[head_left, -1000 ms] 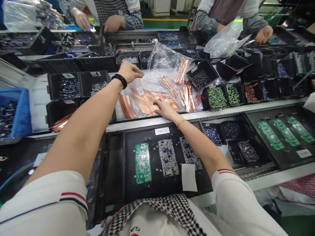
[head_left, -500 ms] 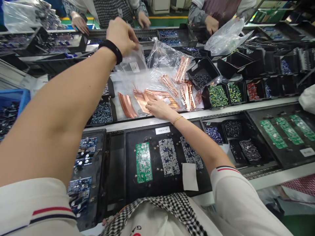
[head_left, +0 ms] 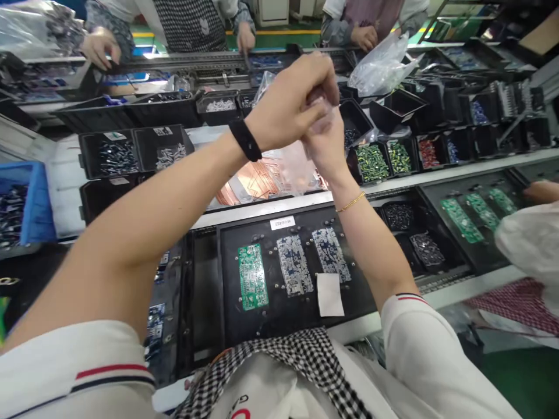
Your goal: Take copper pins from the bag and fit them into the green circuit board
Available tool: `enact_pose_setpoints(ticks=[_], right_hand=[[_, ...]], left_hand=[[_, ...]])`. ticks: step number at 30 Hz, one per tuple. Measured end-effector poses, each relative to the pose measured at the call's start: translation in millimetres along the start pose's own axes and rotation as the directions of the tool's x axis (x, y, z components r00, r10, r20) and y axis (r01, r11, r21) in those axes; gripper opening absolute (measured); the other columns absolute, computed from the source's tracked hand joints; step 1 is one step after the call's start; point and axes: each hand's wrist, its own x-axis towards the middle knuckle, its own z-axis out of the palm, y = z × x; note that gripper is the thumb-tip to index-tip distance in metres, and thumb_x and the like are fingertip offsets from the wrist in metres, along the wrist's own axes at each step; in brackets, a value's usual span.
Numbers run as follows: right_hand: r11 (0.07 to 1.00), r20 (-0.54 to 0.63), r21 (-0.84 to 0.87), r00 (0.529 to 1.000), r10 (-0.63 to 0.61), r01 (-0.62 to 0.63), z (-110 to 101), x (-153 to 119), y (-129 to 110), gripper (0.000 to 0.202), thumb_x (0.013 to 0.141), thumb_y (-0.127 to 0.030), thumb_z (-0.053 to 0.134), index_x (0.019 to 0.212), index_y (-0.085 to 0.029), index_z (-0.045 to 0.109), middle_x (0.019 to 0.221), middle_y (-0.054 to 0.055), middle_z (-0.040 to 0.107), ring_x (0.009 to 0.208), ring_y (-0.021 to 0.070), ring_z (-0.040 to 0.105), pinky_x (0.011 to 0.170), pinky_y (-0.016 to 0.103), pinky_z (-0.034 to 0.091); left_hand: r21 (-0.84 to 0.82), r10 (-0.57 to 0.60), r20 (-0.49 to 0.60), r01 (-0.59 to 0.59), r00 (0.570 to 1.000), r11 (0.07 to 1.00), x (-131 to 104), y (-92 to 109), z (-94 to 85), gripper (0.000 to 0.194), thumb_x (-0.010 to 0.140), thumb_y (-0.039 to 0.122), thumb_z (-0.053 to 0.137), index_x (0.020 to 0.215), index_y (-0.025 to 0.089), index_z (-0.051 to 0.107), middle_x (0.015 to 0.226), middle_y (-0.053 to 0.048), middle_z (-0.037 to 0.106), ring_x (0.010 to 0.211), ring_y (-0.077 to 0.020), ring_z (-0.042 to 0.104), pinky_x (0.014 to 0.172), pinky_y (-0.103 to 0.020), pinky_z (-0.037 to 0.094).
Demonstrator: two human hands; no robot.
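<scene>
My left hand (head_left: 294, 96), with a black band at the wrist, is closed in front of me, its fingers curled on crumpled clear film. Against it is my right hand (head_left: 327, 142), also closed on the film, its fingertips partly hidden behind the left. A clear plastic bag (head_left: 299, 166) hangs below both hands, hazy and see-through. Underneath lie flat copper strips (head_left: 253, 181) in a tray, partly covered by the bag and my left arm. Nearer me, a black fixture holds a green circuit board (head_left: 252, 276), two grey-blue boards (head_left: 294, 265) and a white paper slip (head_left: 329, 295).
Black bins of green parts (head_left: 372, 163) and red parts (head_left: 428, 152) line the right. At left are bins of dark parts (head_left: 117, 157) and a blue crate (head_left: 37, 203). Co-workers' hands (head_left: 101, 48) show across the line; another person's hand (head_left: 541, 191) is at right.
My right hand has lifted off the copper strips and come up to the left hand. My left hand has moved right and now gathers the bag with it. The view has shifted slightly.
</scene>
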Motion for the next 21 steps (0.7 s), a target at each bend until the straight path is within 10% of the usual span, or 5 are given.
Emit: enact_pose_setpoints(ticks=[6, 11, 15, 18, 21], right_hand=[[0.99, -0.205, 0.134, 0.979, -0.005, 0.033, -49.8, -31.7, -21.8, 0.065, 0.099, -0.066, 0.027, 0.148, -0.024, 0.03, 0.152, 0.009, 0.044, 0.143, 0.0186, 0.042, 0.117, 0.039, 0.04], [0.983, -0.326, 0.029, 0.928, 0.181, -0.181, -95.0, -146.5, -50.6, 0.062, 0.095, -0.048, 0.047, 0.151, -0.028, 0.028, 0.146, 0.012, 0.051, 0.135, 0.0274, 0.053, 0.109, 0.055, 0.048], [0.858, -0.584, -0.076, 0.72, 0.375, -0.508, -118.5, -272.4, -97.1, 0.068, 0.093, -0.038, 0.04, 0.157, -0.029, 0.017, 0.152, 0.014, 0.044, 0.136, 0.0272, 0.052, 0.106, 0.054, 0.052], [0.672, -0.692, -0.022, 0.497, 0.524, -0.74, -136.0, -353.9, -127.4, 0.069, 0.094, -0.04, 0.026, 0.16, -0.028, 0.009, 0.157, 0.015, 0.037, 0.138, 0.0266, 0.049, 0.107, 0.052, 0.051], [0.507, -0.837, 0.003, 0.276, 0.473, -0.862, -155.0, -416.6, -133.2, 0.066, 0.093, -0.05, 0.029, 0.156, -0.031, 0.028, 0.15, 0.018, 0.047, 0.129, 0.0324, 0.058, 0.098, 0.055, 0.056]], left_hand=[[-0.112, 0.032, -0.016, -0.033, 0.999, 0.993, 9.5, 28.7, 47.6, 0.034, 0.105, 0.037, 0.044, 0.134, 0.024, 0.055, 0.127, 0.003, 0.059, 0.134, -0.0272, 0.043, 0.114, -0.052, 0.026], [-0.142, 0.218, -0.07, -0.226, 0.973, 0.964, -17.0, 72.3, 139.5, 0.041, 0.107, 0.039, 0.037, 0.147, 0.035, 0.046, 0.149, 0.002, 0.046, 0.149, -0.0278, 0.024, 0.123, -0.057, -0.005], [-0.189, 0.316, 0.046, -0.303, 0.948, 0.934, -38.3, 162.0, 213.2, 0.047, 0.1, 0.048, 0.049, 0.146, 0.037, 0.05, 0.156, -0.002, 0.037, 0.152, -0.0287, 0.015, 0.126, -0.052, -0.003], [-0.22, 0.499, 0.238, -0.454, 0.833, 0.863, -47.4, 231.7, 246.0, 0.05, 0.101, 0.048, 0.046, 0.15, 0.039, 0.044, 0.161, 0.003, 0.029, 0.154, -0.0265, 0.01, 0.128, -0.05, 0.003], [-0.352, 0.653, 0.251, -0.562, 0.714, 0.749, -46.6, 259.1, 252.8, 0.05, 0.101, 0.039, 0.048, 0.151, 0.031, 0.046, 0.162, 0.0, 0.029, 0.152, -0.0268, 0.018, 0.128, -0.046, 0.014]])
